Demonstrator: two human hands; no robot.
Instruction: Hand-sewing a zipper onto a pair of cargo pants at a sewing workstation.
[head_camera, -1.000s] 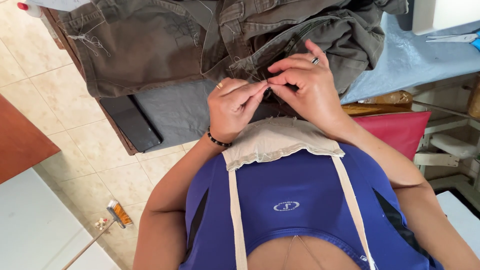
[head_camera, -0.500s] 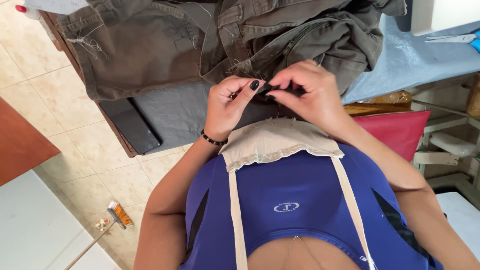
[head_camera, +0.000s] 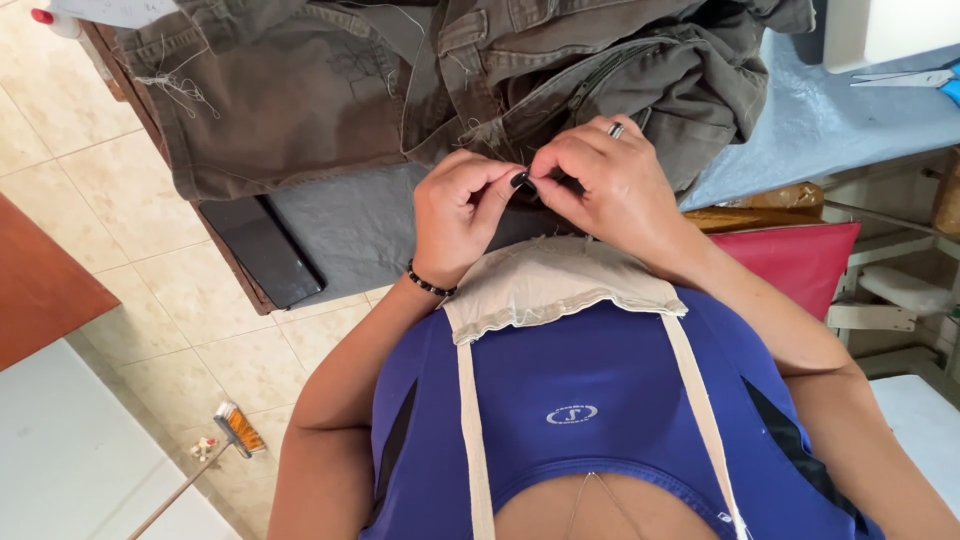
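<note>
Tiled floor (head_camera: 70, 170) runs beside and below the desk (head_camera: 350, 225), whose grey top carries everything noted below.

Olive-brown garment (head_camera: 330, 100): heaped across the far part of the desk, a zipper and seams showing, loose threads trailing from its edges. Dark flat slab (head_camera: 262, 250), possibly a phone, lies just beside the garment's near edge.

Your left hand (head_camera: 462, 210), beaded bracelet at the wrist, is curled nearly closed, thumb and forefinger pinching at the garment's near edge. Your right hand (head_camera: 608, 185), ring on one finger, pinches the same spot, its fingertips touching those of the left. Whatever sits between them is too small to make out.

Handling judgement: cloth looks thick but limp, moderately heavy in a heap and not fragile. It will sag if you lift it by one point. Best hold looks to be the stitched seams or the waistband, where layers are doubled.

Scissors (head_camera: 905, 77) rest well away from the garment, on blue cloth (head_camera: 830, 125).
</note>
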